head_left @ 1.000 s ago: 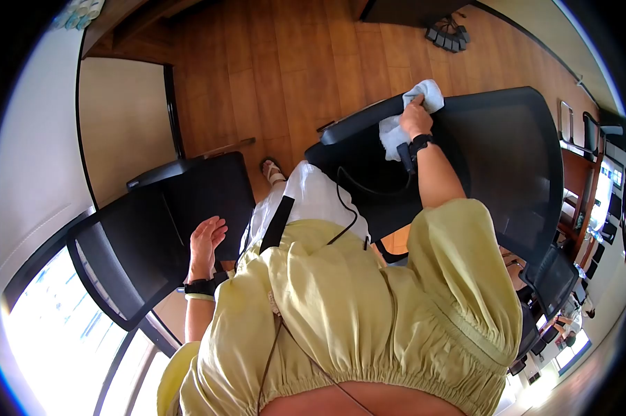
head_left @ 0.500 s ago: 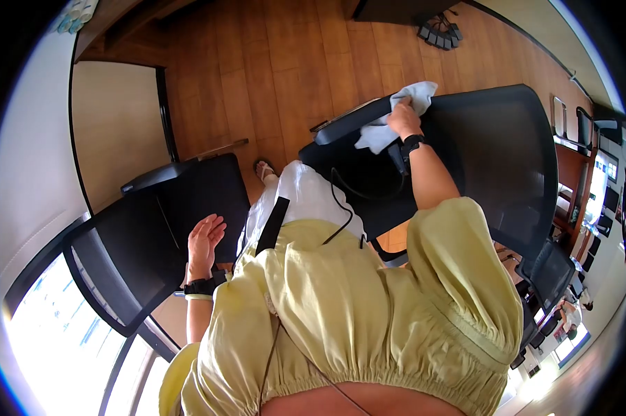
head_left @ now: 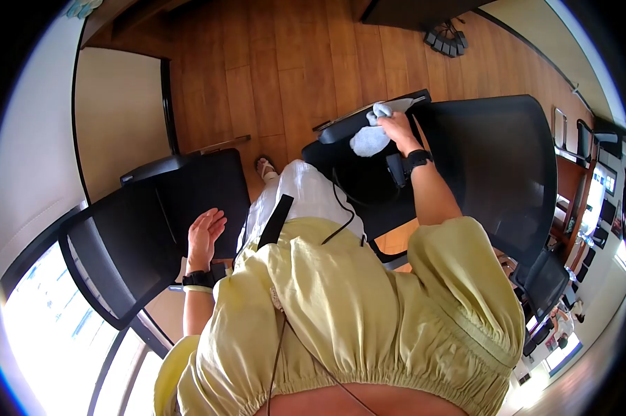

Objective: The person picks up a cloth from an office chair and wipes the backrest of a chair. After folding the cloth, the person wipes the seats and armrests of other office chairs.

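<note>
My right hand (head_left: 397,130) is closed on a light grey-blue cloth (head_left: 370,141) at the armrest (head_left: 340,127) of a black mesh-backed chair (head_left: 493,163). Part of the cloth hangs over the seat side, and a bunched end sticks up past my fingers. My left hand (head_left: 206,232) is held in the air with its fingers stretched out, holding nothing. Below it is a second black chair (head_left: 212,194), whose mesh back (head_left: 122,256) leans toward the window. Each wrist wears a black band with a small device.
Wooden floor (head_left: 292,62) runs ahead between the chairs. A black device with several blocks (head_left: 446,39) lies on it near a dark cabinet (head_left: 417,10). A bright window (head_left: 56,333) is at left. More chairs (head_left: 543,281) and a person (head_left: 561,324) are far right.
My right hand has moved slightly left and toward me along the armrest, and the cloth is now more bunched. The far end of the armrest is uncovered. My left hand has barely moved.
</note>
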`<state>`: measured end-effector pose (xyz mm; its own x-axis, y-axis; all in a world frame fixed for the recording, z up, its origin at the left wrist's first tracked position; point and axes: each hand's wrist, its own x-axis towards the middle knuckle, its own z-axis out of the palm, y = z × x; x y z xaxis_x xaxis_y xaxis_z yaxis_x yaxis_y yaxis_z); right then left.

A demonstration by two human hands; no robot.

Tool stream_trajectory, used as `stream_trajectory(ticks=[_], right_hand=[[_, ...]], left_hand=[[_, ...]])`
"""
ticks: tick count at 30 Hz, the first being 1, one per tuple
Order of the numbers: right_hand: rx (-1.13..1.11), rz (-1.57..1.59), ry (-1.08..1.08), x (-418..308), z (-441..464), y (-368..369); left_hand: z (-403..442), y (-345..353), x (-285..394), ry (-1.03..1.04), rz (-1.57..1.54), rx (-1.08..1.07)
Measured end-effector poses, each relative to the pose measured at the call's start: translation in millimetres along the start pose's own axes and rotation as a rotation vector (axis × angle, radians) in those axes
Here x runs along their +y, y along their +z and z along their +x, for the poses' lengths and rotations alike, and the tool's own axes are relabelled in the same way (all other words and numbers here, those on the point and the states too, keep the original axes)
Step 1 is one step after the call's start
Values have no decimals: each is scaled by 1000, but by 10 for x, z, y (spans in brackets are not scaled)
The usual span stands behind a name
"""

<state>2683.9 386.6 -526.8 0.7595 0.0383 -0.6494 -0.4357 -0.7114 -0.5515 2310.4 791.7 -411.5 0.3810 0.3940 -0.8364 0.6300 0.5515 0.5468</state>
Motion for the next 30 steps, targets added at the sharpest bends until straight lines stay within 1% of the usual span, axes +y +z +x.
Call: stream_trajectory(ticks=[2, 4, 6, 8, 9, 12, 14, 16, 18, 20, 22, 24, 25, 28, 29, 30], right_hand=[[172, 121, -114, -59, -38, -204], [383, 176, -246, -116, 96, -498], [571, -256, -246, -154, 293, -792], [648, -379, -488, -383, 127, -802], [684, -606, -749, -286, 259, -799], [265, -685, -755, 55, 509, -241], [173, -863, -894, -94, -17, 298], [58, -724, -1010, -113, -249, 923], [30, -776, -1050, -38, -408, 1388], [-291, -1182, -847, -329, -533, 1563], [-363, -1505, -856, -372, -426, 1687], [-379, -1624, -766, -445, -268, 1802], [-346, -1649, -723, -465, -205, 1850], [-500, -1703, -568, -471, 47, 2051], [-620, -1711, -548, -544, 62, 2030], [-582, -1703, -551, -542, 35, 2037]], left_hand=[[25, 24, 34, 13, 25, 4], [30, 4, 37, 36, 34, 12], [-17, -12, 84, 38, 31, 40], [-42, -52, 94, 24, 40, 57], [-43, -74, 69, 18, 36, 66], [-38, -84, -10, -1, 48, 78], [3, -152, -95, -2, 66, 68], [-10, -147, -128, -6, 127, 94], [-35, -82, -155, -15, 143, 99], [-66, -104, -193, -20, 138, 120], [-86, -101, -193, -11, 141, 154], [-124, -92, -185, -8, 168, 190], [-133, -93, -195, -10, 181, 209], [-142, -160, -280, -43, 223, 236], [-142, -185, -314, -51, 207, 237], [-139, -198, -336, -67, 201, 243]])
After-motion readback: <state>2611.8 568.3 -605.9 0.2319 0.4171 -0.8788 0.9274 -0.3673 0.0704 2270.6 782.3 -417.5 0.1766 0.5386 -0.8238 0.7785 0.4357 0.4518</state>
